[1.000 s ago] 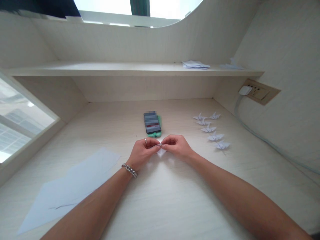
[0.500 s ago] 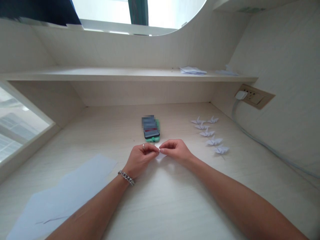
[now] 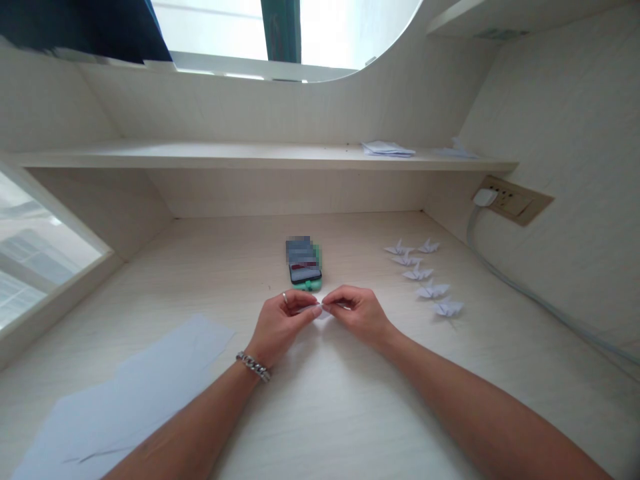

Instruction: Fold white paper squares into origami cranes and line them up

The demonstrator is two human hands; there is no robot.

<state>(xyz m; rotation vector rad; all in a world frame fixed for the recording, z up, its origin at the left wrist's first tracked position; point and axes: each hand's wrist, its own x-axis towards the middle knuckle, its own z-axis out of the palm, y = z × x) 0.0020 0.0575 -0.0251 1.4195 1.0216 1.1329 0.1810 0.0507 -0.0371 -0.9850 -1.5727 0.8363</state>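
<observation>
Between my fingertips is a small piece of white folded paper (image 3: 324, 313), mostly hidden by the fingers. My left hand (image 3: 287, 320), with a ring and a chain bracelet at the wrist, pinches it from the left. From the right, my right hand (image 3: 361, 313) pinches its edge with thumb and forefinger. Just beyond the hands lies a phone (image 3: 304, 272) on a green stand or case. To the right, several white paper cranes (image 3: 433, 290) sit in a slanting line on the desk.
White paper sheets (image 3: 135, 380) lie at the left, partly under my left forearm. A shelf (image 3: 225, 162) spans the back, bearing a stack of folded papers (image 3: 387, 149). On the right wall, a white plug with a grey cable (image 3: 520, 290) sits in a socket plate (image 3: 520, 203).
The whole view has shifted slightly, so everything sits a little lower. My fingers have changed their hold on the paper, and less of it shows now.
</observation>
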